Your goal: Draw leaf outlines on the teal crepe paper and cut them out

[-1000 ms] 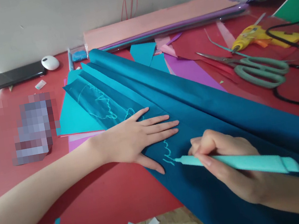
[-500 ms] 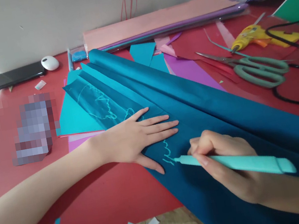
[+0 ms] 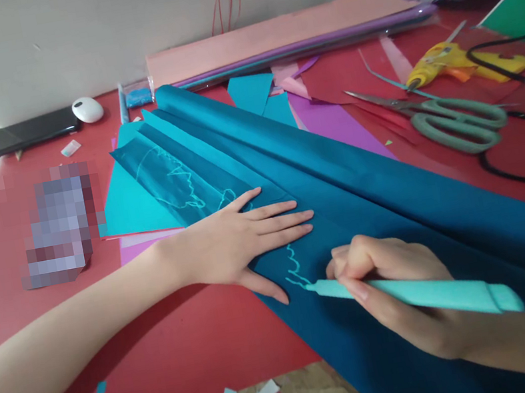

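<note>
A long dark teal sheet of paper (image 3: pixel 286 328) lies slantwise over the red table, its far side rolled or folded. My left hand (image 3: pixel 244 240) rests flat on it with the fingers spread. In my right hand (image 3: pixel 394 281) is a mint-green marker (image 3: pixel 427 295), held like a pen, its tip touching the sheet just right of my left thumb. Light wavy lines (image 3: pixel 294 265) run on the sheet up to the tip. More light outlines (image 3: pixel 179 184) show on a folded part beyond my left hand.
Green-handled scissors (image 3: pixel 457 121) and a yellow glue gun (image 3: pixel 472 61) with a black cord lie at the right. A black phone (image 3: pixel 35 131), a white mouse (image 3: pixel 87 110) and a blurred-out object (image 3: pixel 57 226) are at the left. Packed pink paper (image 3: pixel 265 37) lines the wall. Scraps litter the floor.
My right hand has moved the marker tip slightly right and down, and the light line has grown a little longer. My left hand has stayed in place.
</note>
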